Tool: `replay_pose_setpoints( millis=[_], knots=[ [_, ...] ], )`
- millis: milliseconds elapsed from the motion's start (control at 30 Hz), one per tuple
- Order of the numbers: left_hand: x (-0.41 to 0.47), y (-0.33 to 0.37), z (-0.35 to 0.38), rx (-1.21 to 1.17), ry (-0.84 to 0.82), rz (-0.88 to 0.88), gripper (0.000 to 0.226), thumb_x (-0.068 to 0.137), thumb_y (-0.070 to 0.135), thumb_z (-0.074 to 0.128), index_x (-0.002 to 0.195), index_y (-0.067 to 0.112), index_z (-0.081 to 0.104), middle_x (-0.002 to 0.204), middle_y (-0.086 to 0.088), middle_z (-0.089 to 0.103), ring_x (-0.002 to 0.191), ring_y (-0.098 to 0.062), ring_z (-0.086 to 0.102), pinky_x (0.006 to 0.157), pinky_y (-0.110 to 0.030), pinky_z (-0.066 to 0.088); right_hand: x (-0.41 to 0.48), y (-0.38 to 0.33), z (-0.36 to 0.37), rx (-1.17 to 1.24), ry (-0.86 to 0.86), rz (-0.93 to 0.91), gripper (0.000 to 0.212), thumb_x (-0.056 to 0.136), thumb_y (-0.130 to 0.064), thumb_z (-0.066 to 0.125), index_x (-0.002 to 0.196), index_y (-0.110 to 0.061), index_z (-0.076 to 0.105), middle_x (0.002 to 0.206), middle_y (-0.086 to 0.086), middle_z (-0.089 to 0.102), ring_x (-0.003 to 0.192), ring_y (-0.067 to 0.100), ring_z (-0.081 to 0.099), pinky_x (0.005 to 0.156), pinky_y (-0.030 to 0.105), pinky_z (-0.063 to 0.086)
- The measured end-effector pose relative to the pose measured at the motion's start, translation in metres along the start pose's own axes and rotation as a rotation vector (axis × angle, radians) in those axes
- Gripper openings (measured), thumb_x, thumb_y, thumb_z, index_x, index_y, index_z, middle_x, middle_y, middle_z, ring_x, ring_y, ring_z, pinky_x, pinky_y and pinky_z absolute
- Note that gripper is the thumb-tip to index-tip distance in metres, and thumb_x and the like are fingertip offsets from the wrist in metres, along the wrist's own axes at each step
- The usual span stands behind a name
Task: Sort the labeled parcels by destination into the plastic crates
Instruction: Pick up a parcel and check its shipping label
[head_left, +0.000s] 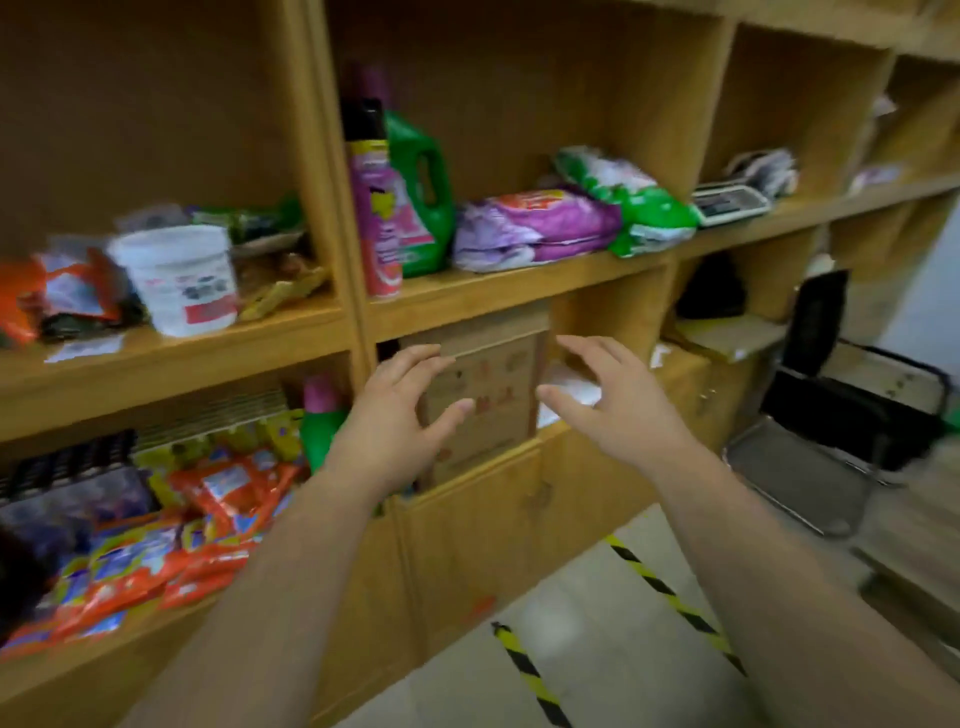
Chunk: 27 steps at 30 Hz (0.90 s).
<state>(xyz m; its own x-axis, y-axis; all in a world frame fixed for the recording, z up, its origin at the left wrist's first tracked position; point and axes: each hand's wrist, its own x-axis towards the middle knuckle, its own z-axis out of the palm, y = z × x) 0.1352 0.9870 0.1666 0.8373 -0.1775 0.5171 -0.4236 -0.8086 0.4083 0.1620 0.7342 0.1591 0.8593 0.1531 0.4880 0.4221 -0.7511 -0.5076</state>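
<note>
Head view: my left hand (400, 415), right hand (618, 410) both spread wide, fingers slightly bent, nothing held, either side of box (488, 384). Contact with box unclear. Box stands in shelf (519, 299) compartment under spray can (376, 218), near front edge.

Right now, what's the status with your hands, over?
Left hand and right hand open, empty. Cardboard box stands in lower cubby, not yet gripped. Nothing in the way.

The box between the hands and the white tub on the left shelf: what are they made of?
Box: apparently cardboard, matte brown with faint red print. White tub: probably plastic, smooth, slightly shiny, with a printed label; blur leaves it uncertain.
</note>
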Motion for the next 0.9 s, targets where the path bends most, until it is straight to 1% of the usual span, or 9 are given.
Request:
replay_pose_setpoints(
  millis=[100,233,367,467,567,633,733,833,900],
  knots=[
    [0.031,0.062,0.057,-0.059,-0.073,0.074,0.053,0.092,0.049,0.060,0.139,0.027,0.051,0.148,0.012,0.039,0.137,-0.011,0.034,0.111,-0.026,0.026,-0.033,0.061,-0.055,-0.052,0.085,0.113,0.065,0.087,-0.060,0.062,0.144,-0.031,0.048,0.142,-0.008,0.047,0.134,0.013,0.042,0.108,0.030,0.038],
    [0.061,0.141,0.123,-0.154,-0.146,0.212,0.052,0.091,0.047,0.061,0.139,0.029,0.052,0.148,0.014,0.039,0.135,-0.006,0.033,0.110,-0.022,0.024,-0.074,0.126,-0.119,-0.119,0.151,0.286,0.068,0.087,-0.063,0.059,0.146,-0.032,0.045,0.142,-0.010,0.045,0.131,0.016,0.045,0.107,0.040,0.043],
    [0.087,0.215,0.185,-0.279,-0.257,0.354,0.053,0.092,0.046,0.061,0.139,0.026,0.052,0.147,0.012,0.040,0.136,-0.006,0.033,0.113,-0.027,0.028,-0.116,0.177,-0.176,-0.178,0.240,0.440,0.065,0.089,-0.060,0.060,0.146,-0.036,0.043,0.144,-0.014,0.042,0.133,0.010,0.039,0.106,0.032,0.038],
    [0.105,0.266,0.237,-0.329,-0.339,0.461,0.055,0.091,0.050,0.058,0.139,0.025,0.052,0.146,0.011,0.042,0.137,-0.008,0.034,0.114,-0.033,0.033,-0.147,0.216,-0.212,-0.220,0.296,0.562,0.065,0.088,-0.058,0.062,0.146,-0.037,0.043,0.146,-0.013,0.040,0.134,0.011,0.039,0.108,0.036,0.039],
    [0.116,0.305,0.280,-0.419,-0.411,0.515,0.054,0.092,0.049,0.058,0.141,0.026,0.050,0.146,0.015,0.040,0.135,-0.005,0.034,0.111,-0.029,0.032,-0.172,0.249,-0.239,-0.274,0.319,0.634,0.064,0.088,-0.060,0.061,0.145,-0.039,0.043,0.145,-0.012,0.042,0.135,0.011,0.039,0.108,0.033,0.038],
    [0.126,0.333,0.313,-0.462,-0.466,0.566,0.054,0.093,0.049,0.058,0.142,0.029,0.048,0.146,0.017,0.038,0.136,-0.004,0.032,0.113,-0.031,0.031,-0.185,0.270,-0.258,-0.314,0.338,0.695,0.064,0.088,-0.061,0.061,0.145,-0.040,0.042,0.145,-0.012,0.043,0.135,0.011,0.039,0.106,0.031,0.038],
    [0.147,0.379,0.355,-0.501,-0.528,0.666,0.058,0.091,0.054,0.053,0.143,0.028,0.047,0.148,0.015,0.037,0.138,-0.005,0.029,0.115,-0.033,0.028,-0.198,0.293,-0.288,-0.372,0.386,0.796,0.065,0.086,-0.063,0.060,0.144,-0.039,0.044,0.145,-0.011,0.043,0.135,0.012,0.039,0.109,0.035,0.039],
    [0.171,0.431,0.390,-0.562,-0.553,0.753,0.058,0.092,0.052,0.055,0.142,0.025,0.048,0.147,0.011,0.040,0.137,-0.008,0.031,0.114,-0.029,0.025,-0.213,0.312,-0.322,-0.446,0.434,0.879,0.064,0.087,-0.061,0.061,0.143,-0.037,0.045,0.144,-0.013,0.044,0.134,0.010,0.040,0.109,0.029,0.036],
    [0.178,0.466,0.412,-0.613,-0.580,0.817,0.057,0.092,0.051,0.056,0.142,0.023,0.050,0.147,0.010,0.041,0.137,-0.008,0.032,0.114,-0.031,0.025,-0.230,0.322,-0.342,-0.469,0.478,0.946,0.062,0.088,-0.057,0.063,0.143,-0.036,0.046,0.140,-0.015,0.045,0.130,0.009,0.042,0.109,0.031,0.038]
  ],
)
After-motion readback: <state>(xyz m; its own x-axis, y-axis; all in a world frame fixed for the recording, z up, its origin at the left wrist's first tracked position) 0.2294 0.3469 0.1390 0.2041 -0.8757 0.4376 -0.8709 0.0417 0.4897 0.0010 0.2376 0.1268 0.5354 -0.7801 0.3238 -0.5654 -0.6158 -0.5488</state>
